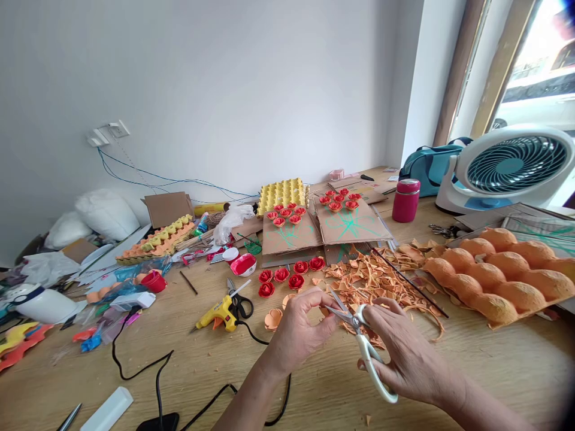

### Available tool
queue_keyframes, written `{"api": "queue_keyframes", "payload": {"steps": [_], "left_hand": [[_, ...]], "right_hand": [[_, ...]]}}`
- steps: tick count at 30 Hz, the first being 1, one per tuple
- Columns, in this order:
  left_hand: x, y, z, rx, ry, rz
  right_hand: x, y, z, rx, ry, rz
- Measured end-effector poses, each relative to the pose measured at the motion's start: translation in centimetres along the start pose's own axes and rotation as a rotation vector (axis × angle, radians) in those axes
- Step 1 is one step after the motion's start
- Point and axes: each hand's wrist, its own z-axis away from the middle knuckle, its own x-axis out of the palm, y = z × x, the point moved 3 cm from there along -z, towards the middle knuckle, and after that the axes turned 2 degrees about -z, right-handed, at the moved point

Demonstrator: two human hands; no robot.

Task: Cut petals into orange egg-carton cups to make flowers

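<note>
My right hand grips white-handled scissors, blades pointing left toward my left hand. My left hand pinches a small orange piece of egg-carton cardboard, mostly hidden by the fingers, right at the blade tips. Just behind the hands lies a heap of orange carton scraps. Several finished red paper roses sit on the wooden table beyond my left hand, and an unpainted orange carton cup rests to its left.
An orange egg tray lies at the right. A yellow glue gun and black scissors lie left of centre, their black cord trailing forward. Cardboard panels with red roses, a yellow egg tray, a magenta flask and a fan stand behind.
</note>
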Motion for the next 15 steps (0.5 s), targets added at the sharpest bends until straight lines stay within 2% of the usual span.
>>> {"api": "queue_keyframes", "payload": {"steps": [11,15], "left_hand": [[-0.37,-0.03,-0.07,-0.022,-0.046,0.028],[-0.82,-0.65,-0.02,-0.071,0.006,0.103]], "right_hand": [[-0.22,0.0,0.06,-0.008,-0.026,0.007],[-0.11,0.0,0.11,-0.019,-0.04,-0.005]]}}
